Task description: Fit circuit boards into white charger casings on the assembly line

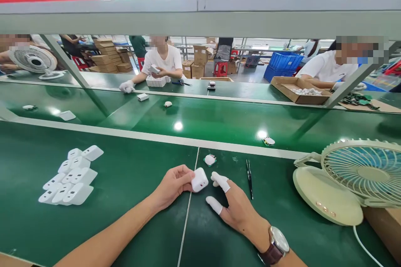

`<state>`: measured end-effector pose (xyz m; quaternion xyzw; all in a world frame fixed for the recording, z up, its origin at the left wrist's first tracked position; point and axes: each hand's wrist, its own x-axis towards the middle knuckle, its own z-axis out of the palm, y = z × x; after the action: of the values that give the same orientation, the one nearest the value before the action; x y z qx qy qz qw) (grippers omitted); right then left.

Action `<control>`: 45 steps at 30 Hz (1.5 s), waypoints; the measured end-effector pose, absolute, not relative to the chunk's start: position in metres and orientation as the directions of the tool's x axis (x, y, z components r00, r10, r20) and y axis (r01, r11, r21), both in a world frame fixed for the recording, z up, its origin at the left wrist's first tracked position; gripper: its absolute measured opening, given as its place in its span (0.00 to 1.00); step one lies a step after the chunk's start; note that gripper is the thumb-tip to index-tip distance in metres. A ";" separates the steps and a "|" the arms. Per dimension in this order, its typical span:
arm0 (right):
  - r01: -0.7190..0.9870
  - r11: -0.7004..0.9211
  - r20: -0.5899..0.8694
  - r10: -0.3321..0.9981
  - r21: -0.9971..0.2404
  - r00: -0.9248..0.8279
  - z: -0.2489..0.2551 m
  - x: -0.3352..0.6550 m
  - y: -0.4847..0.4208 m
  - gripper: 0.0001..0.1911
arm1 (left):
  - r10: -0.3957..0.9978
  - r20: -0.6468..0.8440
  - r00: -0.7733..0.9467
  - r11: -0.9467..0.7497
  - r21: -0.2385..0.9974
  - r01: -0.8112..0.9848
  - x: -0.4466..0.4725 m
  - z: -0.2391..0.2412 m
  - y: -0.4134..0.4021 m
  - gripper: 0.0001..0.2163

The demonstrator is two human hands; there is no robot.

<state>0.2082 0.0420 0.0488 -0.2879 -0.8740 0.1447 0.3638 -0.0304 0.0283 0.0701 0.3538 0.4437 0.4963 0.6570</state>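
Observation:
My left hand [173,183] is closed around a small white charger housing [199,180], held just above the green table [131,217]. My right hand [233,208] rests beside it with white finger cots on the thumb and forefinger, fingers apart and touching nothing I can make out. A wristwatch sits on my right wrist. A small white part on a green board [209,159] lies just beyond my hands. Black tweezers [249,177] lie to the right of it.
Several white charger housings [70,175] lie grouped at left. A desk fan [351,183] stands at right with its cable. Beyond runs a green conveyor belt [219,121] carrying scattered parts. Across it, people in white shirts work beside a cardboard box [299,90].

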 end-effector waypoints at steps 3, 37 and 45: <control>0.405 0.829 0.564 0.560 -0.387 -0.608 0.048 0.209 0.043 0.28 | 0.938 -0.338 0.073 0.325 0.787 -0.524 -0.033 0.074 0.033 0.21; 0.467 0.839 0.414 0.545 -0.281 -0.729 0.043 0.205 0.043 0.20 | 0.866 0.412 -0.284 -0.062 0.652 0.755 -0.099 0.088 0.152 0.05; 0.352 0.922 0.656 0.368 -0.164 -0.659 0.026 0.207 0.050 0.26 | 0.889 0.332 -0.315 0.196 0.348 0.917 -0.182 0.119 0.079 0.07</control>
<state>0.2067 0.0501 0.0261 -0.1976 -0.9106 0.0115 0.3628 -0.1822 0.0788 0.1186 0.5844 0.7726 0.2464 -0.0284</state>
